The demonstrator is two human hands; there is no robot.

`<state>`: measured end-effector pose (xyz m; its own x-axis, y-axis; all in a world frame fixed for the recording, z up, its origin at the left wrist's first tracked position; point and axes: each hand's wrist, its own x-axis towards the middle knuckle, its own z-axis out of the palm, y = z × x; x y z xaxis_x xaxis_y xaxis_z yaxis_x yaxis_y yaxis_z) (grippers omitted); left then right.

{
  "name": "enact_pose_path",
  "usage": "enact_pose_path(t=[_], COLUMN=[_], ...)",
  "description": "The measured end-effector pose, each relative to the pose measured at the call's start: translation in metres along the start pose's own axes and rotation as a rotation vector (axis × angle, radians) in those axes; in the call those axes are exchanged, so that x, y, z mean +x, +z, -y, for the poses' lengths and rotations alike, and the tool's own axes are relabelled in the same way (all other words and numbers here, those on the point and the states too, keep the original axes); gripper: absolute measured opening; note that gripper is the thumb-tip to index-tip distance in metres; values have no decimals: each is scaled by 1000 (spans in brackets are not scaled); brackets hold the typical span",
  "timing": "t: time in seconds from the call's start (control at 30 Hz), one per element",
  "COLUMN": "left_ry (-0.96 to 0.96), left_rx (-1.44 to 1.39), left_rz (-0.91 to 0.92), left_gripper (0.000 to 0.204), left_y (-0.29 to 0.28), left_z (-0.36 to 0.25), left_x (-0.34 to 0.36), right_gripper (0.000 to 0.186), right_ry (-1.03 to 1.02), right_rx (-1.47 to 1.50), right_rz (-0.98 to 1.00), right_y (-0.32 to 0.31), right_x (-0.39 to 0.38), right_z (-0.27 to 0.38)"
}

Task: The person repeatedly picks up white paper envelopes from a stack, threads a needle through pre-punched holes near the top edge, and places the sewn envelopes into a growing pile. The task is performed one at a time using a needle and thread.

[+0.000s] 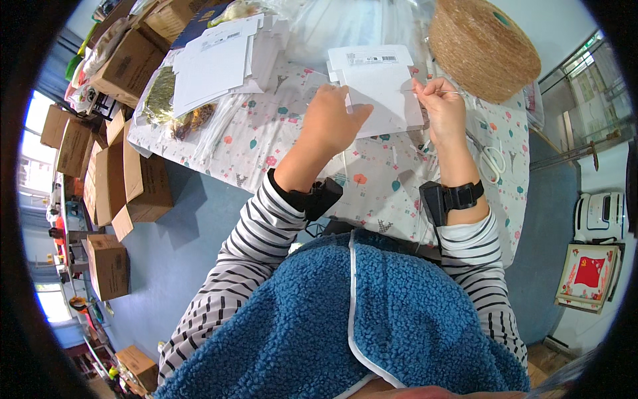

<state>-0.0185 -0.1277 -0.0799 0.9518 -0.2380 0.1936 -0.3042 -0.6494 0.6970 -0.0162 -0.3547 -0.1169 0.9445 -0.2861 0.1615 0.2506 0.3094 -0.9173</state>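
Blue fleece garment (412, 286) closest to camera, white-piped, filling the foot of the view. Striped sleeves (239, 239) either side, black wrist devices (458, 197) at the cuffs. Beyond: worktop (395, 156) under a flower-printed cloth.

White card piece (385, 93) flat on the worktop, short of a heap of clear plastic (352, 23). Left hand (330, 120) over its left edge, thumb spread away from the fingers, no grip visible; whether fingertips press the card, cannot tell. Right hand (444, 110) just beside its right edge, thumb and forefinger pinched together, apparently on a thin pale strand (453, 92); where the strand runs is unclear.

Handling, by judgement: very light, fairly stiff, smooth-faced, so apt to slide on the cloth. Not brittle, but corners and tabs would likely crease under a hard pinch. Best hold: opposite side edges about midway along, thumb above, fingers below; avoid the small tabs at the far left.

Orientation: printed label panel (372, 58) at the far end, plain face nearer. Long axis hard to settle, left side partly covered; seems to run front to back, near end swung slightly right. Similar white cards (212, 70) stacked at left, slanted; twine cone (482, 53) and scissors (492, 166) at right.
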Motion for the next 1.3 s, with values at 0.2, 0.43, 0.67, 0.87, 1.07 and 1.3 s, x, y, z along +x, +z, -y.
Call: enact_pose_path(t=[0.2,0.43,0.67,0.87,1.07,1.3], left_ry=[-162,-244,-192,-157,-114,-92], left_rx=[-727,-1043,-1192,-1079,-1106,-1097], left_rz=[64,361,446,475,473,499], left_gripper=[39,37,37,34,36,36], left_y=[-5,3,25,23,21,19], left_z=[3,2,-4,-1,-2,0], left_x=[23,54,49,45,42,43], right_gripper=[20,18,15,18,19,20], right_ry=[-64,-93,-402,-483,-513,-507], right_rx=[94,116,-161,-369,-413,-472], right_rz=[-33,-69,-161,-128,-128,-117], right_y=[2,6,7,13,13,12], right_x=[-1,-2,-5,-7,-7,-9], right_z=[6,12,23,19,20,20])
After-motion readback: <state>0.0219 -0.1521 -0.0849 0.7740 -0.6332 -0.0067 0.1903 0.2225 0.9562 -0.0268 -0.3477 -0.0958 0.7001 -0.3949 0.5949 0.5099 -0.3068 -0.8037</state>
